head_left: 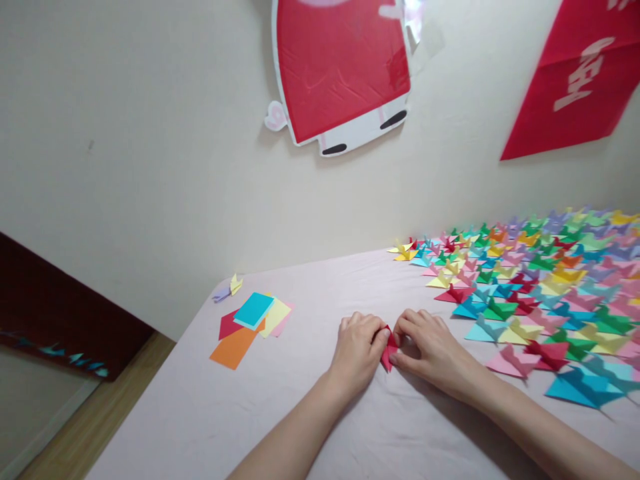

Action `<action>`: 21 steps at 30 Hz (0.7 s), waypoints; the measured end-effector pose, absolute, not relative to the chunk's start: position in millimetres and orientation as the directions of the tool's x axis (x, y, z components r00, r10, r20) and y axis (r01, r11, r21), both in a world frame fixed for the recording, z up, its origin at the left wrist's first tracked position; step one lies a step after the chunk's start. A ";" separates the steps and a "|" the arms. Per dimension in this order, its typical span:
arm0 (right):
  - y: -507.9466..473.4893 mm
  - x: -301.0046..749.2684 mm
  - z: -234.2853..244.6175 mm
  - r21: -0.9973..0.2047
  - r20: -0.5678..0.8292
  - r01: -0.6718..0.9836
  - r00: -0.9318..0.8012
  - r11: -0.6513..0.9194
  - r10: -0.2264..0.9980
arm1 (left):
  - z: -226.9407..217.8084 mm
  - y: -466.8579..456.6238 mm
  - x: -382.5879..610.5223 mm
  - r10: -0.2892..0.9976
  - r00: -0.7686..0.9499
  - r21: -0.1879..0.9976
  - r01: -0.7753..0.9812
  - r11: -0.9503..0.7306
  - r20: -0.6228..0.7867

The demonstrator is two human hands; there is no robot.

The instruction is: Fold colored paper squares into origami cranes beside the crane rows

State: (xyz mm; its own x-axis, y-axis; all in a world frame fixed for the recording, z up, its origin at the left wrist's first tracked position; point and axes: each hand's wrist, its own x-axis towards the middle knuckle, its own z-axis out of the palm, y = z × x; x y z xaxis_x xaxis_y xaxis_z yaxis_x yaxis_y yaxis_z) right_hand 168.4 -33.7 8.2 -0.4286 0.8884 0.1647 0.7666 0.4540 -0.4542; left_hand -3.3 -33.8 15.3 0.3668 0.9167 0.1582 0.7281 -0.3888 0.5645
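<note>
A small red folded paper (pixel 388 351) lies on the pale pink table cover (pixel 210 413) between my two hands. My left hand (pixel 357 348) pinches its left side with curled fingers. From the right, my right hand (pixel 425 343) presses on it with thumb and fingertips closed around it. Most of the paper is hidden under my fingers.
A loose stack of coloured square sheets (pixel 253 319) lies to the left, with two small folded pieces (pixel 228 289) behind it. Several finished origami figures (pixel 540 287) in many colours cover the table's right side. A wall with red decorations (pixel 343 67) stands behind.
</note>
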 end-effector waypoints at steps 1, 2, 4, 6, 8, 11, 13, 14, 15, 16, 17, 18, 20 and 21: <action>-35.4 167.4 8.9 -0.446 0.164 0.774 -0.422 0.449 0.892 | 15.3 -34.1 -3.0 0.919 0.363 0.567 0.729 -0.383 0.154; -37.0 166.5 10.0 -0.440 0.164 0.780 -0.417 0.445 0.894 | 15.3 -34.5 -2.8 0.921 0.361 0.569 0.730 -0.378 0.149; -39.3 165.7 12.7 -0.433 0.160 0.787 -0.413 0.440 0.896 | 15.3 -34.9 -2.7 0.923 0.355 0.572 0.730 -0.373 0.149; -39.6 166.5 15.4 -0.440 0.145 0.787 -0.414 0.433 0.899 | 15.5 -35.3 -3.0 0.922 0.355 0.579 0.723 -0.377 0.156; -37.5 168.7 17.0 -0.475 0.126 0.770 -0.420 0.426 0.899 | 15.7 -36.1 -3.6 0.918 0.360 0.591 0.709 -0.386 0.168; -32.1 172.0 16.3 -0.565 0.109 0.725 -0.407 0.394 0.907 | 14.3 -39.6 -4.6 0.915 0.349 0.633 0.667 -0.393 0.201; -29.5 171.9 15.0 -0.608 0.116 0.698 -0.394 0.379 0.912 | 11.2 -43.7 -4.6 0.919 0.327 0.677 0.627 -0.386 0.221; -28.9 170.7 14.5 -0.612 0.128 0.689 -0.398 0.389 0.908 | 9.0 -46.3 -4.4 0.920 0.316 0.696 0.608 -0.383 0.230; -28.7 168.9 14.4 -0.605 0.145 0.681 -0.415 0.413 0.898 | 6.7 -49.0 -4.1 0.922 0.305 0.709 0.594 -0.380 0.238; -28.7 166.7 14.6 -0.587 0.163 0.677 -0.437 0.444 0.884 | 4.3 -51.8 -3.6 0.923 0.296 0.718 0.585 -0.378 0.244; -28.9 164.1 15.3 -0.562 0.178 0.678 -0.461 0.474 0.869 | 2.0 -54.6 -3.0 0.926 0.283 0.724 0.580 -0.373 0.250; -29.1 161.5 16.4 -0.534 0.185 0.683 -0.480 0.498 0.857 | 0.2 -57.3 -2.4 0.930 0.267 0.730 0.579 -0.364 0.252; -29.4 157.0 20.1 -0.500 0.173 0.695 -0.505 0.517 0.846 | -1.7 -62.0 -1.4 0.941 0.234 0.737 0.586 -0.338 0.246; -29.4 155.4 22.5 -0.497 0.153 0.700 -0.511 0.513 0.846 | -1.8 -64.0 -1.2 0.947 0.216 0.737 0.594 -0.322 0.239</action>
